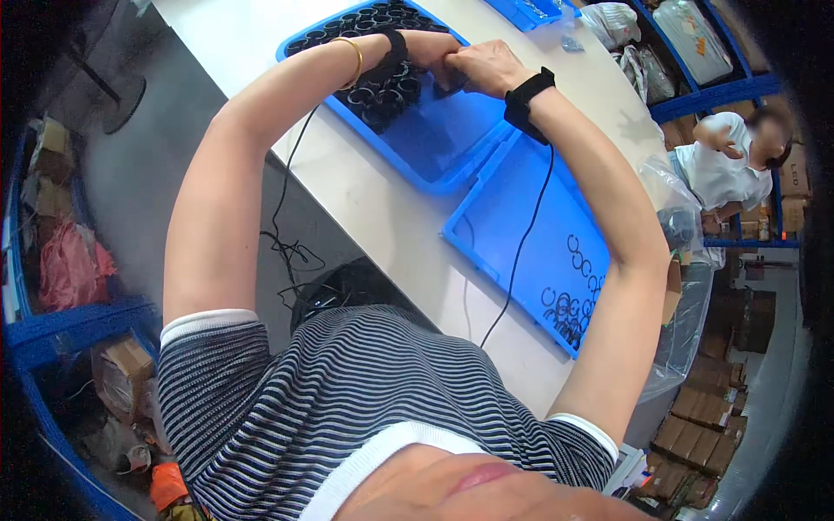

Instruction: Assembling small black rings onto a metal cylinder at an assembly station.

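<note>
My left hand (431,50) and my right hand (489,68) meet over a blue tray (417,178). The fingers of both are closed around a small dark piece (448,83), mostly hidden by them. Standing in rows in the tray's far and left part are many black ring-shaped parts (373,95). Closer to me and to the right, a second blue tray (512,226) rests against the first. Loose black open rings (569,308) lie toward its right end, some partly behind my right forearm.
Both trays sit on a pale table (365,187). Thin black cables run from my wrist straps, one crossing the second tray. Another blue bin (526,13) is at the far edge. To the right, a person (730,165) stands by blue shelving (721,95); clear plastic (686,304) hangs nearby.
</note>
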Tool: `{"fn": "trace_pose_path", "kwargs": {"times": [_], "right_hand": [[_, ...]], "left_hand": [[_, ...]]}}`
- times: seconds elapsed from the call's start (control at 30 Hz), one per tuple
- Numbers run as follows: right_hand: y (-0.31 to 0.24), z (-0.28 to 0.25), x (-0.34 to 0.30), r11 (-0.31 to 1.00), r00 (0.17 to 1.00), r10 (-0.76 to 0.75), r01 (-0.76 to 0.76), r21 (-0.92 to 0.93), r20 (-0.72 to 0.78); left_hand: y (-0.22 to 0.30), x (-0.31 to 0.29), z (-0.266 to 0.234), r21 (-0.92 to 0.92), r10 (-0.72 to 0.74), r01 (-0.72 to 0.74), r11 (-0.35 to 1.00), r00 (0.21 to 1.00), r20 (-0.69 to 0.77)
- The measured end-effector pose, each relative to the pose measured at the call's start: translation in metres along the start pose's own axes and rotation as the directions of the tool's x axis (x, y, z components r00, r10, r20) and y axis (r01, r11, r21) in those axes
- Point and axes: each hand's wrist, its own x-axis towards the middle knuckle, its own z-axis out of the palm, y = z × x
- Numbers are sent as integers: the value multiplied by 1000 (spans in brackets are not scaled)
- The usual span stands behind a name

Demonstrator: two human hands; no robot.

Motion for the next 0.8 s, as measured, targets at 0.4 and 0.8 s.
{"fn": "trace_pose_path", "kwargs": {"times": [0.4, 0.8], "right_hand": [[4, 2, 3, 998, 998, -60, 61, -17, 8], [6, 6, 7, 998, 998, -59, 58, -26, -27]], "left_hand": [[-2, -5, 10, 36, -39, 42, 998, 996, -84], [2, -8, 7, 31, 113, -110, 994, 976, -188]]}}
